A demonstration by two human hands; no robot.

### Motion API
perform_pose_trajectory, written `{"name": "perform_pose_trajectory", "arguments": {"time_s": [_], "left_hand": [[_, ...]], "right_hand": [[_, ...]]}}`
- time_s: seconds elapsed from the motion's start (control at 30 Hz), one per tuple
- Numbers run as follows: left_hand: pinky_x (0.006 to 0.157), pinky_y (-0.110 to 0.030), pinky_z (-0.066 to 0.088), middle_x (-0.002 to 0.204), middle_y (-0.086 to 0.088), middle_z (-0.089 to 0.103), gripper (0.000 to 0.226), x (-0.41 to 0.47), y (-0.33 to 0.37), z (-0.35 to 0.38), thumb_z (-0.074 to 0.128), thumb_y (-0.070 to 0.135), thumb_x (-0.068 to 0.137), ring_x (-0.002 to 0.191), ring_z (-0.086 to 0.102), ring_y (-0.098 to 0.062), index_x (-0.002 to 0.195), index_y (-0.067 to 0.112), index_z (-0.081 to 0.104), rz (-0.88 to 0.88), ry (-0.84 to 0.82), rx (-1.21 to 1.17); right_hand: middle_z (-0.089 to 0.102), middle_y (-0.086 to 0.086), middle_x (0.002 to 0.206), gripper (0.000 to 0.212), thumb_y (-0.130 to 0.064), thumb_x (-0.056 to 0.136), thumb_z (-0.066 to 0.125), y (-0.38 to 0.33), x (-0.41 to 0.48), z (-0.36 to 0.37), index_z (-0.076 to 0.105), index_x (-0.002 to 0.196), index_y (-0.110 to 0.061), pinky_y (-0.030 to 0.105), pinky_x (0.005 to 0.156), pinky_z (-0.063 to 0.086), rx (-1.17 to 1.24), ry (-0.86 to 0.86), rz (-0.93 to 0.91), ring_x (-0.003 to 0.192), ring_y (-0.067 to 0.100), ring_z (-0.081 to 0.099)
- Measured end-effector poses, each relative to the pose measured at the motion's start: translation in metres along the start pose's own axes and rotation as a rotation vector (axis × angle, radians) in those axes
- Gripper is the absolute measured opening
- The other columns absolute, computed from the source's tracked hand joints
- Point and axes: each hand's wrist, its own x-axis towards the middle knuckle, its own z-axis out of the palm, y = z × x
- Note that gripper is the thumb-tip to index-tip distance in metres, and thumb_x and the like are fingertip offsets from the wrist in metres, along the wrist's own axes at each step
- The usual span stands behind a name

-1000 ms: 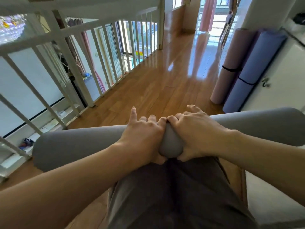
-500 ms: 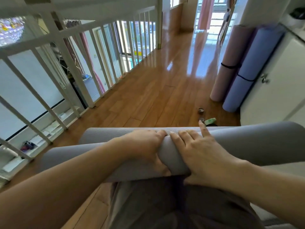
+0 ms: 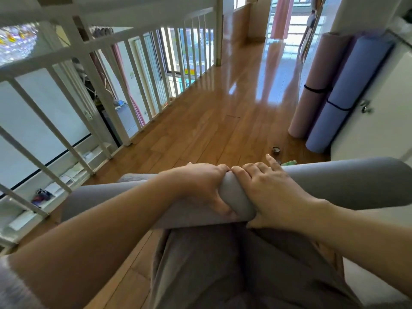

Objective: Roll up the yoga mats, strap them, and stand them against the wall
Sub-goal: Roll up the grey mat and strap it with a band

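A big gray mat [image 3: 334, 184] lies rolled up across the person's lap, from left to right. Both hands hold it in the middle, side by side. The left hand [image 3: 200, 186] curls its fingers over the top. The right hand [image 3: 269, 192] wraps it too, with one finger sticking out. Far on the right, a pink mat [image 3: 312, 85] and a blue mat [image 3: 347, 92] stand on the wood floor [image 3: 211, 121], each with a black strap. A white railing [image 3: 133, 70] runs along the left.

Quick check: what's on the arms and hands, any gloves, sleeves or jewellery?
No gloves, rings or watch show on the left hand or right hand. Both forearms are uncovered. A fuzzy pale grey sleeve shows at the left arm's upper end.
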Motion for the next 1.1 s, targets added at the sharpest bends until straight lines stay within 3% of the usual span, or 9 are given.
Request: {"name": "perform_pose_trajectory", "arguments": {"time_s": [0.07,0.17,0.27,0.4,0.53,0.6,0.7,0.77,1.1], "left_hand": [[0.111,-0.052,0.027,0.128,0.008,0.053,0.090,0.002,0.000,-0.001,0.067,0.071,0.066,0.119,0.048,-0.017,0.138,0.029,0.035,-0.024,0.016,0.042],[0.114,-0.059,0.006,0.139,-0.002,0.044,0.106,0.001,0.005,0.020,0.062,0.072,0.070,0.129,0.042,-0.025,0.149,0.020,0.015,-0.038,0.219,0.357],[0.115,-0.055,0.010,0.139,-0.002,0.044,0.107,0.002,0.000,0.031,0.063,0.072,0.068,0.129,0.043,-0.024,0.149,0.022,0.014,-0.008,0.331,0.348],[0.114,-0.053,0.020,0.133,0.003,0.048,0.104,0.013,-0.011,0.012,0.063,0.075,0.064,0.124,0.046,-0.021,0.146,0.028,0.021,-0.006,0.226,0.187],[0.101,-0.039,0.037,0.124,0.011,0.055,0.093,0.023,-0.018,-0.011,0.071,0.071,0.062,0.113,0.050,-0.014,0.139,0.034,0.034,-0.020,0.101,0.041],[0.107,-0.047,0.031,0.128,0.009,0.053,0.091,0.023,-0.017,-0.012,0.069,0.070,0.065,0.118,0.048,-0.016,0.140,0.033,0.032,-0.059,0.115,0.043],[0.112,-0.060,0.010,0.141,0.001,0.042,0.105,0.017,-0.009,0.016,0.062,0.074,0.067,0.130,0.042,-0.023,0.148,0.026,0.015,-0.095,0.322,0.357],[0.113,-0.059,0.010,0.144,-0.001,0.039,0.108,0.014,-0.008,0.032,0.061,0.074,0.068,0.131,0.042,-0.025,0.149,0.024,0.009,-0.094,0.404,0.448],[0.114,-0.053,0.012,0.133,-0.004,0.047,0.108,-0.027,0.016,0.002,0.059,0.076,0.066,0.122,0.048,-0.025,0.148,0.024,0.013,-0.014,0.409,0.456]], "right_hand": [[0.042,0.000,0.140,0.108,-0.064,0.065,0.073,0.010,0.012,-0.004,0.018,0.147,-0.021,0.049,0.118,0.011,0.101,-0.022,-0.007,0.130,0.021,0.039],[0.049,-0.004,0.133,0.105,-0.065,0.057,0.078,0.026,0.030,-0.015,0.030,0.142,-0.026,0.048,0.115,0.020,0.199,-0.106,-0.012,0.124,0.018,0.045],[0.045,-0.002,0.138,0.107,-0.062,0.061,0.078,0.027,0.032,-0.016,0.024,0.146,-0.025,0.054,0.116,0.009,0.161,-0.125,-0.014,0.129,0.019,0.040],[0.029,0.008,0.150,0.117,-0.065,0.070,0.068,0.012,0.020,0.005,0.001,0.151,-0.015,0.055,0.116,0.000,-0.120,0.063,-0.008,0.137,0.027,0.030],[0.046,0.002,0.137,0.107,-0.065,0.064,0.071,0.023,0.036,0.006,0.018,0.146,-0.022,0.050,0.117,0.009,0.031,0.118,0.000,0.126,0.022,0.044],[0.049,0.001,0.133,0.105,-0.063,0.061,0.075,0.030,0.043,-0.001,0.024,0.144,-0.023,0.050,0.117,0.012,0.092,0.076,-0.014,0.124,0.022,0.046],[0.050,0.001,0.130,0.107,-0.063,0.057,0.077,0.037,0.049,-0.001,0.026,0.143,-0.024,0.050,0.117,0.016,0.104,0.047,-0.026,0.122,0.021,0.047],[0.051,0.001,0.129,0.106,-0.063,0.057,0.077,0.037,0.051,0.000,0.028,0.143,-0.023,0.050,0.116,0.018,0.078,0.033,-0.036,0.121,0.021,0.047],[0.053,-0.011,0.119,0.096,-0.074,0.060,0.067,0.030,0.014,-0.049,0.031,0.137,-0.029,0.044,0.110,0.025,0.020,-0.037,-0.101,0.109,0.011,0.052]]}}
